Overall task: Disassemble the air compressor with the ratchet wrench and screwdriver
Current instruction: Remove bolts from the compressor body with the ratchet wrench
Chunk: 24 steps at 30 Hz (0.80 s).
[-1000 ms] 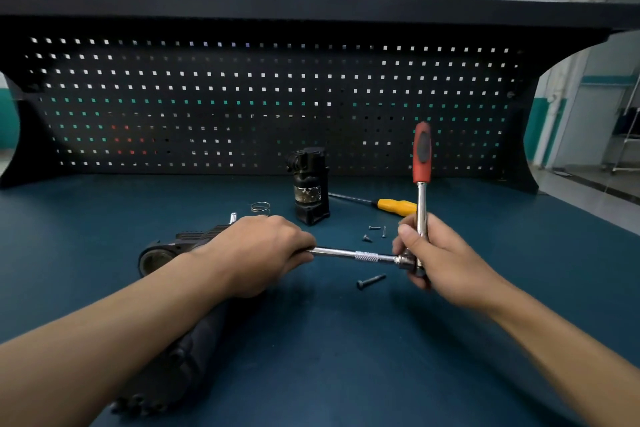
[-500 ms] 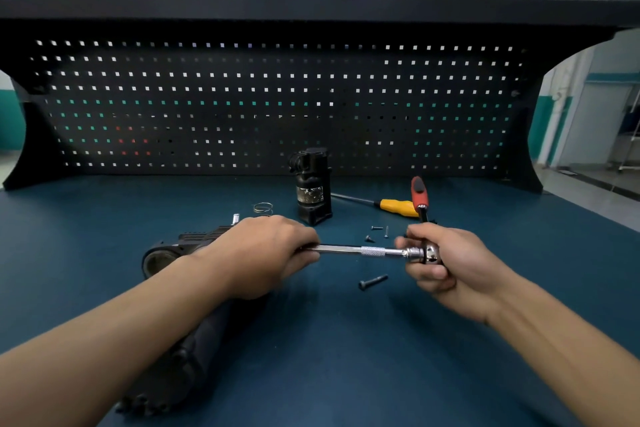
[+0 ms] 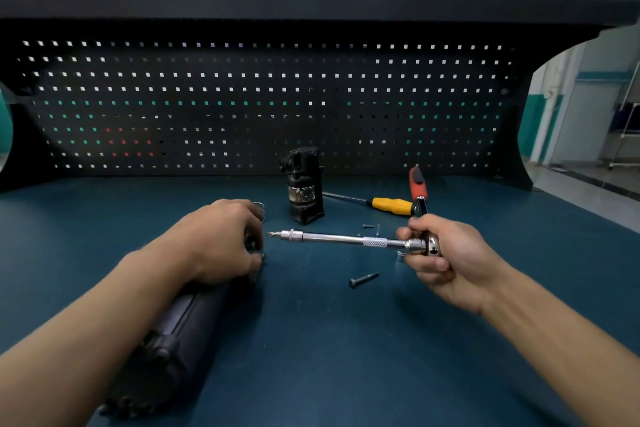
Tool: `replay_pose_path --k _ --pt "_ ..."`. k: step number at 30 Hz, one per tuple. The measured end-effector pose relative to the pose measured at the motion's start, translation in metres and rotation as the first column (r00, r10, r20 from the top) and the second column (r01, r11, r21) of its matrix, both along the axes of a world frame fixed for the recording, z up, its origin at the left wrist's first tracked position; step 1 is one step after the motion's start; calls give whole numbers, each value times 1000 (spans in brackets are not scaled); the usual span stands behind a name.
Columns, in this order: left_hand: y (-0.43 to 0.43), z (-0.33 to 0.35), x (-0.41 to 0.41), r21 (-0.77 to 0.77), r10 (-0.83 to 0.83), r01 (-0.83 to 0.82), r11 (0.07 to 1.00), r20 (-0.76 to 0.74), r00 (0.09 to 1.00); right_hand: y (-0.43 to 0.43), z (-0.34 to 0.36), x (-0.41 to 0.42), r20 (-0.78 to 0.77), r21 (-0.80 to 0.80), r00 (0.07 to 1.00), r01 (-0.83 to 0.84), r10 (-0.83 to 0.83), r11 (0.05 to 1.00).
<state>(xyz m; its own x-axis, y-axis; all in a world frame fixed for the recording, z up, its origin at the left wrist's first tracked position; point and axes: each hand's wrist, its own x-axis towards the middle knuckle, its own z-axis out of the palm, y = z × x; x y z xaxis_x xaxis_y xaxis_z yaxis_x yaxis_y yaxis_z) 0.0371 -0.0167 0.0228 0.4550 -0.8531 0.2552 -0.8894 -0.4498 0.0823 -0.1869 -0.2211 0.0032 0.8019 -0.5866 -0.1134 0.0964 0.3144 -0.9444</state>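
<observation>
Hands both closed: left hand (image 3: 221, 243) curls over the air compressor (image 3: 173, 340) end on the worktop (image 3: 329, 340), and right hand (image 3: 446, 253) grips the ratchet wrench (image 3: 374, 242). Its bit (image 3: 272, 234) has just drawn clear, so that screw is probably loosened.

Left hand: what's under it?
The compressor body, lying on the bench; the left hand grips its far end. That end's face and any fasteners are covered by the hand.

Chrome wrench (image 3: 346, 239), red-and-black handle; yellow-handled screwdriver (image 3: 391, 205) just behind it, black compressor (image 3: 180, 329) to its left, dark teal bench (image 3: 346, 357) beneath
</observation>
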Motion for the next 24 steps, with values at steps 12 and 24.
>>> replay_pose_path --k 12,24 --pt "4 -2 -2 -97 -121 115 989 -65 990 4 -7 6 -12 -41 1000 -4 3 999" --pt "4 -5 0 -108 -131 125 986 -52 990 2 -8 5 -34 -30 999 -16 15 999"
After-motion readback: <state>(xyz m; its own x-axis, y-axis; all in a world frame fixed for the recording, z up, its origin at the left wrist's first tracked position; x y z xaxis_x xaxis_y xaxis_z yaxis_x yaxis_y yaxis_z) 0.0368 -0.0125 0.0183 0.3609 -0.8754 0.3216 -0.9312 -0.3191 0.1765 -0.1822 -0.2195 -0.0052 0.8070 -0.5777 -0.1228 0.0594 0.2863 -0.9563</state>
